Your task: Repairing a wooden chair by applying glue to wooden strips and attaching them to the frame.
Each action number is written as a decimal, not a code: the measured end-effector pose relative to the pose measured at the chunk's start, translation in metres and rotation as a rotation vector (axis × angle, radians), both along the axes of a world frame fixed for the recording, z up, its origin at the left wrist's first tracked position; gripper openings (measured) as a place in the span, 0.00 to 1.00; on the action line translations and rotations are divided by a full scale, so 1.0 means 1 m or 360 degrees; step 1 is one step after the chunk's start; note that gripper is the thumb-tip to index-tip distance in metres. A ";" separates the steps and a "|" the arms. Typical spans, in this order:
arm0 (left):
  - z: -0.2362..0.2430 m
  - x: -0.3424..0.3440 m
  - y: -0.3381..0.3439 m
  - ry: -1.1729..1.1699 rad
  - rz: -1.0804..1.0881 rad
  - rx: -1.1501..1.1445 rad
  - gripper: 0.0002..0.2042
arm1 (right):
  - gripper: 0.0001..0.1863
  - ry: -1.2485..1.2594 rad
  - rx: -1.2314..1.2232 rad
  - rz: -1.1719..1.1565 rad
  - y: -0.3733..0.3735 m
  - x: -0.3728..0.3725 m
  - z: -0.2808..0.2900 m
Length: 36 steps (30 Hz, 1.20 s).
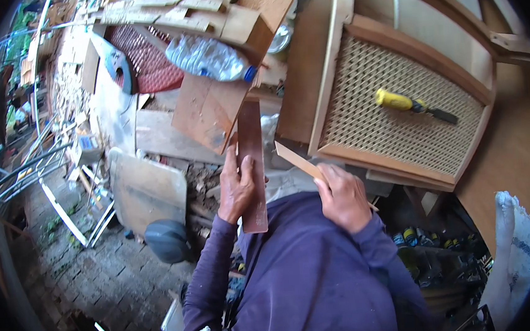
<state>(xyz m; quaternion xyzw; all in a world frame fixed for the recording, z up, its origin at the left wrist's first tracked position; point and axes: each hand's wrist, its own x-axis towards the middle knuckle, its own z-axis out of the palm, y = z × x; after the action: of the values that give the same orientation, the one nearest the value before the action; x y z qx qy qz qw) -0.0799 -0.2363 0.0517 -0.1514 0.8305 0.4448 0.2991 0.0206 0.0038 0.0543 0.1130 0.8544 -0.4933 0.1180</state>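
My left hand point(236, 185) is closed around the edge of a long, narrow reddish-brown wooden board point(251, 148), which stands lengthwise in front of my body. Its far end reaches the brown wooden block or box point(207, 108) ahead. In my right hand point(345, 200) is a thin, pale wooden strip point(297, 161), gripped between thumb and fingers and angled toward the board. A gap separates strip and board. To the right, a yellow-handled chisel point(416, 105) lies on a woven cane panel point(388, 75) set in a wooden frame. Some fingers of both hands are hidden.
A clear plastic bottle point(210, 59) with a blue cap lies ahead, near scrap wood strips point(160, 15) and a red woven piece point(144, 57). Left are a worn flat board point(148, 190) and a dark rounded object point(166, 240). A white sack point(515, 258) stands at the lower right.
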 end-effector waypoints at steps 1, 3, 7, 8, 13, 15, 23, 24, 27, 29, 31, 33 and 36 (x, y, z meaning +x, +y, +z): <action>-0.024 -0.001 -0.005 0.0482 -0.0270 -0.0093 0.27 | 0.17 -0.0021 0.0177 -0.0015 0.012 -0.001 0.021; -0.034 -0.008 0.017 0.0760 -0.0431 -0.0108 0.27 | 0.22 0.0263 0.0388 -0.0088 0.036 -0.004 0.044; -0.066 -0.042 0.067 0.1209 -0.0602 -0.0069 0.27 | 0.23 0.0345 0.0617 -0.0065 0.065 -0.011 0.078; -0.070 -0.053 0.079 0.1159 -0.0630 -0.0012 0.27 | 0.21 0.0374 0.0627 -0.0103 0.070 -0.011 0.080; -0.055 -0.063 0.088 0.1333 -0.0804 -0.0338 0.24 | 0.21 0.0390 0.0708 -0.0062 0.090 -0.004 0.059; -0.033 -0.068 0.080 0.1165 -0.0632 -0.0111 0.25 | 0.20 0.0433 0.0690 0.0009 0.096 -0.005 0.051; 0.043 -0.082 0.099 -0.0005 -0.1249 0.0803 0.20 | 0.17 0.0676 0.0678 0.0253 0.126 -0.017 0.073; 0.035 -0.095 0.078 0.0528 -0.1220 0.0725 0.17 | 0.18 0.0718 0.0722 0.0191 0.141 -0.014 0.080; 0.058 -0.098 0.068 0.1297 -0.1030 0.0276 0.17 | 0.18 0.0783 0.0867 0.0247 0.156 -0.014 0.087; 0.091 -0.068 0.107 0.1419 -0.1450 0.0235 0.23 | 0.19 0.0854 0.0881 0.0488 0.143 -0.025 0.080; 0.096 -0.041 0.142 0.1515 -0.1761 0.0047 0.20 | 0.20 0.1001 0.0987 0.0719 0.127 -0.039 0.076; 0.077 -0.029 0.143 0.1505 -0.1814 -0.0126 0.14 | 0.20 0.1057 0.0937 0.0775 0.119 -0.052 0.068; 0.067 -0.025 0.133 0.1332 -0.1631 -0.0097 0.12 | 0.18 0.1209 0.0842 0.0664 0.112 -0.063 0.049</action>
<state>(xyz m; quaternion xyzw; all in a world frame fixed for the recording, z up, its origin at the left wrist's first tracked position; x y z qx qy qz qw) -0.1054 -0.1037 0.1182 0.4401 0.8558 0.2438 0.1206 -0.0419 0.1155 0.1028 -0.2214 0.9371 -0.2322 -0.1378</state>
